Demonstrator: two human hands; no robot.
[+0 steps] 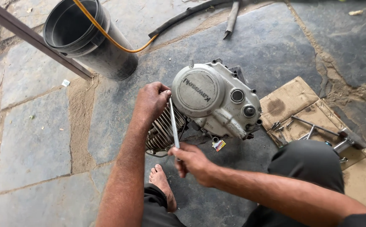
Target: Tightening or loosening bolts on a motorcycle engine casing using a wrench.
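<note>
Both hands on a thin metal rod at a motorcycle engine lying on a stone floor.

Left hand is fisted at the top of the metal rod, against the engine's round silver side cover; right hand pinches the rod's lower end, fingers closed round it. The engine sits mid-frame on grey slabs, cooling fins toward the person, bare foot just below. A small red-yellow tag hangs under the case. Open floor to the left; a black bucket with a yellow hose stands top left, well apart. A flattened brown cardboard sheet with loose tools lies right of the engine, near the knee.
</note>
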